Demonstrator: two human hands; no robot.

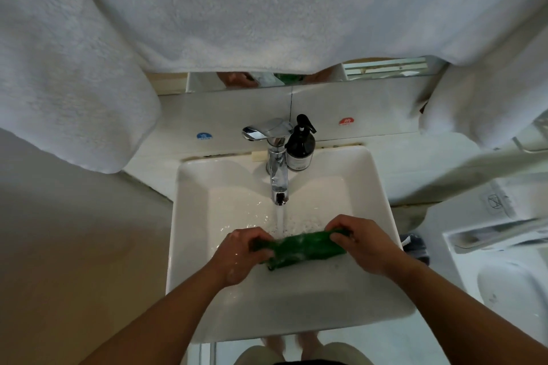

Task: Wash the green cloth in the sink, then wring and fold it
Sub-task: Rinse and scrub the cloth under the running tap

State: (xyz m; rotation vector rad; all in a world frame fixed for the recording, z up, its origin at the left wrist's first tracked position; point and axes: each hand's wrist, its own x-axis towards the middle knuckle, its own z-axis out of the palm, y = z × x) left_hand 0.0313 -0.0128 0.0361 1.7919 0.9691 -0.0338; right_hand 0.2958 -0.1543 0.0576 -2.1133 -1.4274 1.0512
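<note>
Green cloth [305, 249] under the tap [278, 184]; left hand [240, 261] and right hand [366, 241], grip clamped on each end; rubbing ends together probably cleans best.

Gripping green cloth [308, 249] at both ends with left hand [240, 258] and right hand [364, 241] under running faucet [277, 175], over the sink [382, 187].

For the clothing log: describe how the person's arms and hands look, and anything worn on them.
The left arm and right arm are bare up to the picture's edge, with no sleeves. The left hand and right hand wear no gloves, and no watch, ring or bracelet shows. The left hand looks wet.
</note>
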